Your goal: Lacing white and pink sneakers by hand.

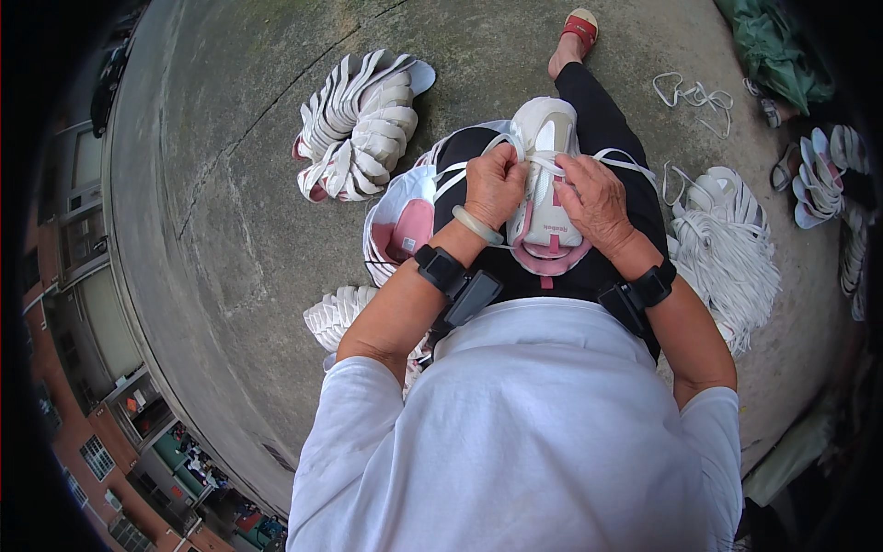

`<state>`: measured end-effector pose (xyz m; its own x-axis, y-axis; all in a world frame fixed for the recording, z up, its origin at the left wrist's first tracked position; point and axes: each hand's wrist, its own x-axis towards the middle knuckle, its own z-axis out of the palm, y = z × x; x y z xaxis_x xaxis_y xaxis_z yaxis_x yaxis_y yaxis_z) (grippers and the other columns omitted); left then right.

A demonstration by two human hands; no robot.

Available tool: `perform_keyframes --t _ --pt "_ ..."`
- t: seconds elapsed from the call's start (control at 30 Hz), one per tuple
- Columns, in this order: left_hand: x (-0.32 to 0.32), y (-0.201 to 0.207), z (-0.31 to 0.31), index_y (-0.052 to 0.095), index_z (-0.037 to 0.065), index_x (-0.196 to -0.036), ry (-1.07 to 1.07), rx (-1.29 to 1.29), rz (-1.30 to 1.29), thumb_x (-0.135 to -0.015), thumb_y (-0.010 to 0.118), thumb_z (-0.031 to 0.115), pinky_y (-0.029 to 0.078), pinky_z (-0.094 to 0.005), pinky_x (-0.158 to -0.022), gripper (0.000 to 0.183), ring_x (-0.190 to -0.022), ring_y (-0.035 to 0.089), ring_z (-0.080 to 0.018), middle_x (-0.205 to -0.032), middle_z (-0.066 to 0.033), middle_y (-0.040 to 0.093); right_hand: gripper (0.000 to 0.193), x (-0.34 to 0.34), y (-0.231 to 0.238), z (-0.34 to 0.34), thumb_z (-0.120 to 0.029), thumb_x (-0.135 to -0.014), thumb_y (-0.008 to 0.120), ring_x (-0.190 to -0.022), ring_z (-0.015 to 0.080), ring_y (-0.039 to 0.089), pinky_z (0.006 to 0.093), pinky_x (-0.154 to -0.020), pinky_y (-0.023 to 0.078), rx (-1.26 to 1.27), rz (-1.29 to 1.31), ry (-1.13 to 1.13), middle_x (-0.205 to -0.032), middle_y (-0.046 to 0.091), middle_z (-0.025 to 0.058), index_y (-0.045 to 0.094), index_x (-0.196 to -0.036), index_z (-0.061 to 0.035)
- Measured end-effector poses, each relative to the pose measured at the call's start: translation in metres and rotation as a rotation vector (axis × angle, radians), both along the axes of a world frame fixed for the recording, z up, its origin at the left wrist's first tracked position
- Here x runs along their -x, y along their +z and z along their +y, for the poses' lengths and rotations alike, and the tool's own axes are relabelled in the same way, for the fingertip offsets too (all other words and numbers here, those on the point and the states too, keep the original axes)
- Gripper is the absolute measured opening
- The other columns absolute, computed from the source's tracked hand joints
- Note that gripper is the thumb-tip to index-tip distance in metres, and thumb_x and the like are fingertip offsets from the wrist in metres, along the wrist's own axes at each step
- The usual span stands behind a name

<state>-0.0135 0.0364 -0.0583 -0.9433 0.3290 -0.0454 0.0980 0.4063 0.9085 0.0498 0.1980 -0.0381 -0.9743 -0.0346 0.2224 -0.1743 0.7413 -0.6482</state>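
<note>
Left hand (494, 187) clenched on white lace (543, 162); right hand (596, 200) grasping same lace; white-pink shoe (546, 198) on lap between hands; lace bundle (731, 253) on concrete ground (230, 184), right side

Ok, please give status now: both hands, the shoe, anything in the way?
Left hand and right hand both closed on white lace. White-pink shoe on lap, toe away. Nothing blocking; lace bundle lies at right.

shoe (544, 184) on the lap, between left hand (493, 187) and right hand (596, 201) | shoe-upper stack (361, 124) on the ground (230, 212) ahead-left | lace bundle (727, 248) at right (touching the thigh) | sandalled foot (576, 35) farthest ahead
</note>
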Motion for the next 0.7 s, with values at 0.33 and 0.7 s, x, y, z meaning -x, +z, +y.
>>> perform_keyframes --t 0.33,0.7 --pt "0.011 0.010 0.015 0.052 0.001 -0.067 -0.215 0.230 0.443 -0.070 0.060 0.003 0.041 -0.0314 -0.046 0.009 -0.045 0.050 -0.0206 -0.053 -0.0160 0.048 0.030 -0.002 0.003 -0.003 -0.012 -0.070 0.058 -0.079 0.0288 0.055 0.0380 -0.072 0.044 0.028 -0.020 -0.029 -0.082 0.054 0.0107 0.053 -0.099 -0.0053" --pt "-0.013 0.033 -0.003 0.051 0.003 -0.102 -0.276 0.275 0.398 -0.067 0.066 0.021 0.045 -0.0377 -0.063 0.041 -0.075 0.055 -0.0323 -0.087 -0.0151 0.054 0.010 0.003 0.005 -0.008 -0.012 -0.068 0.060 -0.070 0.0228 0.054 0.0363 -0.060 0.034 -0.105 0.084 0.020 -0.072 0.051 0.0049 0.060 -0.078 -0.0091"
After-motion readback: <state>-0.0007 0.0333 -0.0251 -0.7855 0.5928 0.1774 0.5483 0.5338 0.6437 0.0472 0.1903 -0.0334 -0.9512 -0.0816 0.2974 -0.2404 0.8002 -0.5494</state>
